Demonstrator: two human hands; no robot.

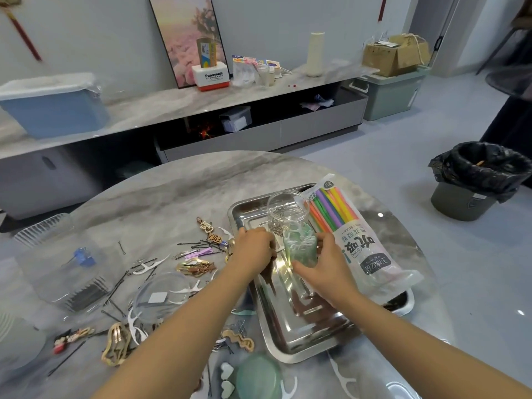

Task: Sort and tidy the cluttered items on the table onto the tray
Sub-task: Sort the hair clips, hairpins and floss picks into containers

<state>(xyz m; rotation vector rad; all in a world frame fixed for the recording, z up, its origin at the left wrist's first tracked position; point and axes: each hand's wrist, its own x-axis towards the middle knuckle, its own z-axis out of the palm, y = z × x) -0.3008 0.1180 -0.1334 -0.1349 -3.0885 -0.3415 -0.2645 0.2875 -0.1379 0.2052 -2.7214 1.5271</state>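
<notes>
A: Two jars are seen standing on the tray [302,335], side by side near its far end. The green-tinted jar [300,246] is gripped by the right hand [325,264], whose fingers are curled round its right side. It is held upright, its base low over or on the tray floor; which of the two cannot be told.

B: And the left hand [253,249]?

A: It is laid over the tray's left rim, just beside the same jar, with fingers curled. Whether anything is pinched in it cannot be told. The hands are kept close together, the jar between them.

B: Where is the rest of the clutter?

A: Most of it is spread to the left of the tray on the table [172,191]: black hairpins [198,243], white floss picks [149,266], gold hair clips [115,345]. A clear jar of metal clips [283,214] is set just behind the green one, and a bag of coloured straws [352,234] is laid along the tray's right side, its long axis running with the tray's.

B: So what does the coming move turn on?

A: It is judged that the loose pieces lie leftward, nearer the left hand, while the jar mouth faces straight up. A short reach left and a drop from above would be called for.
</notes>
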